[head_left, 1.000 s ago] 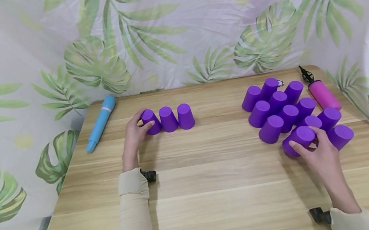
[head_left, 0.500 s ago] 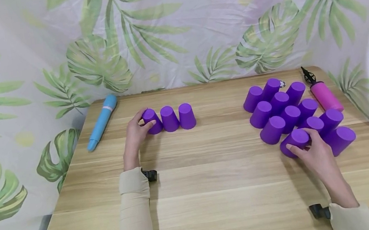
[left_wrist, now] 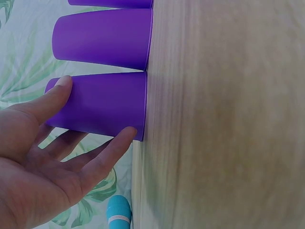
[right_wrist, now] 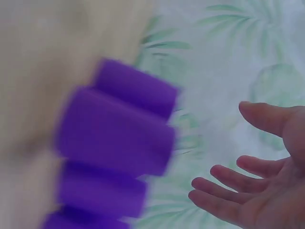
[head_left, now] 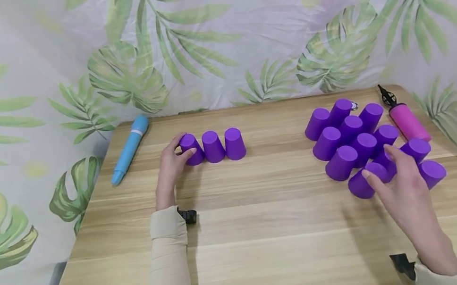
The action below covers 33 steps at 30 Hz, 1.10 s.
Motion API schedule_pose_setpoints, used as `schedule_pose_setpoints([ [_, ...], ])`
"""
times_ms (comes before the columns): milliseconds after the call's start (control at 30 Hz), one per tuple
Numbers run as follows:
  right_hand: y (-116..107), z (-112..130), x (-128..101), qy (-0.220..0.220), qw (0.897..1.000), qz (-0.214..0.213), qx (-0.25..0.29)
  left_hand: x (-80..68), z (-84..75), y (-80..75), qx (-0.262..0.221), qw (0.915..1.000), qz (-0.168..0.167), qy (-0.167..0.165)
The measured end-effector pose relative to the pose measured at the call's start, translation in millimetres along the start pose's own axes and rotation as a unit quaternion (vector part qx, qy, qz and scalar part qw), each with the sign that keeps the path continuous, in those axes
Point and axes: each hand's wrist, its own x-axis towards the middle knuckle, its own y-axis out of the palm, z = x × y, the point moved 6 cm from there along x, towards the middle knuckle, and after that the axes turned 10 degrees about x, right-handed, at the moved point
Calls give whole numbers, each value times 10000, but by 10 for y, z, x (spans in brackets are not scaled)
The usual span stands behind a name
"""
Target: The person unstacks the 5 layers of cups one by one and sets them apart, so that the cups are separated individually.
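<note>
Three purple cups stand upside down in a row at the left of the table. My left hand (head_left: 170, 167) holds the leftmost cup (head_left: 191, 142) between thumb and fingers. In the left wrist view, the thumb lies on one side of that cup (left_wrist: 102, 102) and the fingers on the other. At the right, several more upside-down purple cups stand close together in slanting rows. My right hand (head_left: 410, 191) hovers over the near side of this group, behind the nearest cup (head_left: 362, 186). The right wrist view shows its fingers (right_wrist: 217, 205) spread, with nothing between them, apart from the blurred cups (right_wrist: 114, 133).
A blue tube-shaped pump (head_left: 128, 152) lies at the table's left edge. At the far right is a pink hand pump (head_left: 410, 122) with a black nozzle. A small round item (head_left: 354, 105) shows behind the cups. Leaf-patterned cloth (head_left: 208, 45) hangs behind the wooden table (head_left: 265, 233).
My right hand shifts the nearest cup slightly left, then lets go of it and lifts up off it. The left hand stays on the leftmost cup. The head view shifts slightly.
</note>
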Motion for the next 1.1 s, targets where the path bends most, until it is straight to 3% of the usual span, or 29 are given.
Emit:
schedule_pose_setpoints([
  [100,24,283,42,-414,9989,-15,215,-2,-4,13,-16,10000,-1,-6],
  [200,195,542,144,-850,9950,267,446,0,-12,-11,66,10000,7,6],
  [300,469,772,255,-1350,9870,531,693,-4,-1,-8,111,9999,57,-29],
  [400,858,960,338,-1533,9771,1085,1003,-16,13,-6,92,9999,39,-87],
  [533,1495,1095,438,-1036,9602,2112,1505,-15,-7,-15,90,9999,-32,-39],
  [633,1903,1141,569,-695,9514,2441,1747,-1,-22,-3,95,9999,-34,57],
  [867,2526,1078,875,-523,9601,2282,1528,-8,-4,8,53,10000,29,-33],
  [1100,2804,918,987,-358,9678,2100,1343,1,-12,-5,5,10000,43,-28],
])
